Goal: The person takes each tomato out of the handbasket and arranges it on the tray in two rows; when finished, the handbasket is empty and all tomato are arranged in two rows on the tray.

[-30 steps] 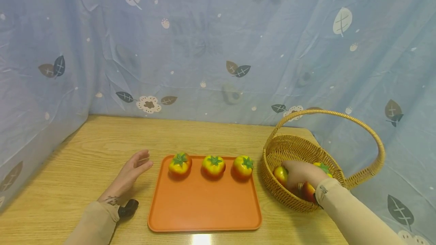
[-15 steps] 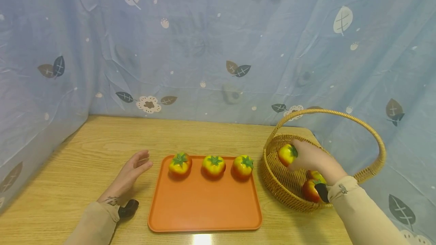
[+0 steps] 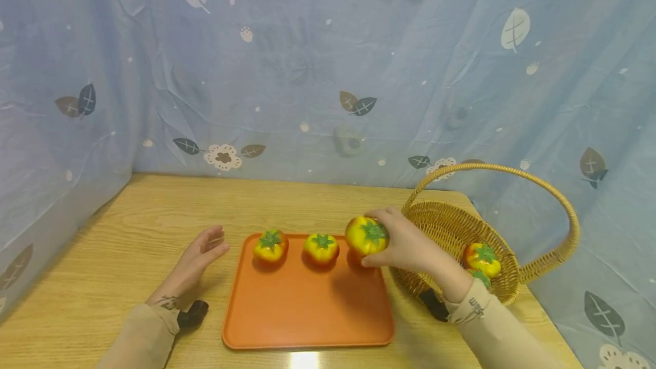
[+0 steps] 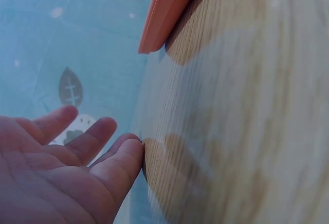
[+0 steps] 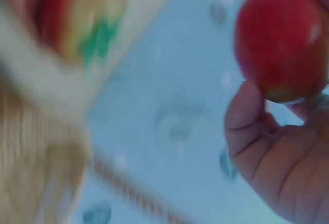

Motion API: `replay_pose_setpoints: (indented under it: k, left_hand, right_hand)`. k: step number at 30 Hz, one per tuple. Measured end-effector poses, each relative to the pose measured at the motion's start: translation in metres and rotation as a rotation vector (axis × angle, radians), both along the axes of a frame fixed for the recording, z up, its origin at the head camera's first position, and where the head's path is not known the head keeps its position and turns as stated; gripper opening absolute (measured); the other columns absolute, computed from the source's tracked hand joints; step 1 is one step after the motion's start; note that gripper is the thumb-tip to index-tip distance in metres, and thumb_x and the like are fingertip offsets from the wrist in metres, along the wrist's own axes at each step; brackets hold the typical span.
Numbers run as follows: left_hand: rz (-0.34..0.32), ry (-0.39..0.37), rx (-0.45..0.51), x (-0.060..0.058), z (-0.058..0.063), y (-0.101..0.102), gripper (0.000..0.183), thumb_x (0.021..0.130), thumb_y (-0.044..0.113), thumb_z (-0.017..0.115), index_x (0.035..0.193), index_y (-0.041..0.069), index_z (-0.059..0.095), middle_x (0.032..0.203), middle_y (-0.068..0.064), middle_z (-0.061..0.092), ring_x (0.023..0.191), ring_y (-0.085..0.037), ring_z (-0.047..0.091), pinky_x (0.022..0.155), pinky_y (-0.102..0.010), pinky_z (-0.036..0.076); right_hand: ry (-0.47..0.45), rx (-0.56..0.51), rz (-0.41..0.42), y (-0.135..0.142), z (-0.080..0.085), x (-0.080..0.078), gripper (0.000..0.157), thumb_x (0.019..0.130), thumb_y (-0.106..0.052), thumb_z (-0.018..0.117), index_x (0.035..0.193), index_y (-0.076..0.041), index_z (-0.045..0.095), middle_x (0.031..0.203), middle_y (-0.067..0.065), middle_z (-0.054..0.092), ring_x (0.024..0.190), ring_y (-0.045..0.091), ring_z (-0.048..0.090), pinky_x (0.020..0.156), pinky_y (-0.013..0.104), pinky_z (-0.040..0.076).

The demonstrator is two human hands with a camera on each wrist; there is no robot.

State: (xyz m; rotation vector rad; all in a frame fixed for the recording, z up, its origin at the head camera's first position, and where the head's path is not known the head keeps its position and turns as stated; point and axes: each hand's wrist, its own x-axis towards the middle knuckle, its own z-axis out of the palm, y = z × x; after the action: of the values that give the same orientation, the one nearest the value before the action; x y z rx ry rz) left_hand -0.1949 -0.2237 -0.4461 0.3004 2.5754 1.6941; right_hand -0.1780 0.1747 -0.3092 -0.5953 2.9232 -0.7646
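While right hand (image 3: 407, 245) grips fruit (image 3: 363, 237), cuff lettering (image 3: 475, 308) unclear

No text can be read; the right sleeve (image 3: 494, 326) bears small dark marks (image 3: 474, 308), possibly letters.

Six tomato-like fruits (image 3: 271, 248) show: two whole along the far edge of one orange tray (image 3: 302, 306), a third mostly hidden there, one in the right grip (image 3: 407, 247), two inside one wicker basket (image 3: 435, 218) near the counter's (image 3: 174, 209) right edge. Two grips; one counter; one patterned cloth (image 3: 302, 61).
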Motion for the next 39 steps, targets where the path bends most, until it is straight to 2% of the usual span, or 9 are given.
replay_pose_setpoints:
  k: [4,8,12,16,26,31,39]
  left_hand:
    - [-0.005,0.0,0.004,0.0,-0.001,0.001,0.062,0.097,0.026,0.046,0.144,-0.005,0.019,0.143,-0.031,0.027,0.128,-0.049,0.029,0.099,-0.064,0.031]
    - [-0.004,-0.001,0.005,0.0,-0.001,0.001,0.062,0.097,0.026,0.046,0.144,-0.005,0.018,0.143,-0.031,0.027,0.129,-0.049,0.029,0.099,-0.063,0.031]
    - [-0.003,0.002,-0.006,0.001,-0.001,0.001,0.063,0.097,0.026,0.046,0.144,-0.005,0.018,0.142,-0.031,0.027,0.128,-0.049,0.03,0.098,-0.063,0.032]
    - [-0.001,-0.003,-0.007,0.001,-0.002,0.001,0.063,0.097,0.025,0.046,0.144,-0.005,0.017,0.143,-0.031,0.027,0.128,-0.049,0.03,0.098,-0.063,0.032]
    - [0.009,-0.004,-0.008,0.002,-0.001,0.001,0.062,0.097,0.026,0.046,0.144,-0.004,0.019,0.142,-0.031,0.028,0.128,-0.049,0.03,0.098,-0.063,0.032]
    - [0.007,-0.007,-0.001,0.001,-0.001,0.001,0.062,0.097,0.026,0.046,0.144,-0.005,0.019,0.142,-0.031,0.028,0.129,-0.049,0.029,0.099,-0.063,0.031]
    - [0.011,-0.012,-0.003,-0.001,0.0,0.001,0.062,0.097,0.026,0.046,0.143,-0.006,0.019,0.142,-0.031,0.028,0.129,-0.049,0.029,0.1,-0.063,0.03]
  right_hand:
    - [0.0,-0.062,0.1,-0.039,-0.02,0.007,0.081,0.06,-0.029,0.085,0.13,-0.011,0.049,0.109,0.005,0.048,0.09,0.016,0.053,0.077,0.033,0.049]
    - [-0.022,-0.03,0.203,-0.073,-0.038,0.012,0.08,0.061,-0.033,0.085,0.129,-0.012,0.05,0.111,0.003,0.048,0.09,0.012,0.052,0.077,0.028,0.049]
    - [-0.08,0.012,0.241,-0.101,-0.056,0.016,0.076,0.061,-0.037,0.084,0.126,-0.015,0.051,0.108,-0.001,0.047,0.089,0.008,0.052,0.074,0.021,0.048]
    - [-0.114,0.056,0.254,-0.12,-0.072,0.02,0.077,0.062,-0.04,0.084,0.127,-0.015,0.051,0.106,-0.002,0.048,0.091,0.006,0.05,0.074,0.02,0.047]
    - [-0.092,0.149,0.267,-0.141,-0.099,0.026,0.084,0.058,-0.047,0.084,0.127,-0.012,0.05,0.107,-0.001,0.05,0.092,0.006,0.051,0.082,0.02,0.047]
    - [-0.072,0.185,0.276,-0.143,-0.102,0.026,0.088,0.056,-0.05,0.084,0.127,-0.011,0.05,0.107,0.0,0.051,0.093,0.008,0.052,0.082,0.02,0.046]
    - [-0.105,0.197,0.262,-0.144,-0.099,0.026,0.091,0.055,-0.05,0.084,0.128,-0.01,0.048,0.111,0.002,0.051,0.095,0.01,0.053,0.083,0.022,0.047]
